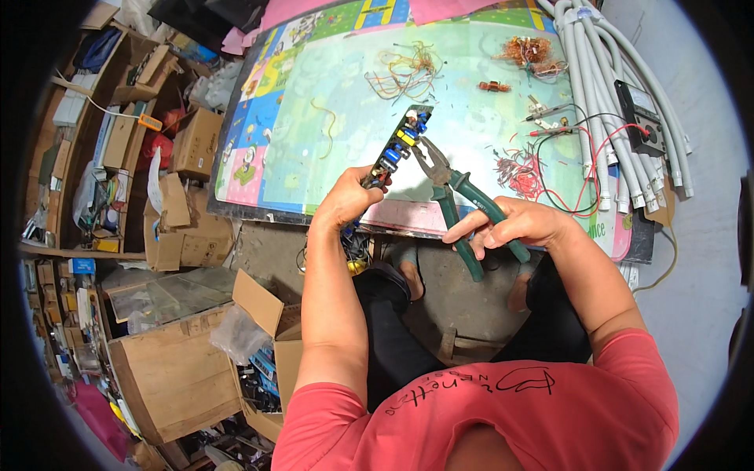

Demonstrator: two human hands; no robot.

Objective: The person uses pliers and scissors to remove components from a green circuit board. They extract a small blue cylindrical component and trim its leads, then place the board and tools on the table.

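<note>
My left hand is closed round the lower end of a long, narrow circuit board, which tilts up and to the right above the table's front edge. Blue and yellow components stand along the board. In my right hand is a pair of pliers with green handles, my fingers wrapped round and between them. The handles are spread. The plier jaws are at the board's right side, near a yellow component; whether they touch it I cannot tell.
A table with a colourful cover holds loose wires, copper coils, red wire scraps and a black meter with leads. Grey tubes lie along its right side. Left are a wooden shelf and cardboard boxes.
</note>
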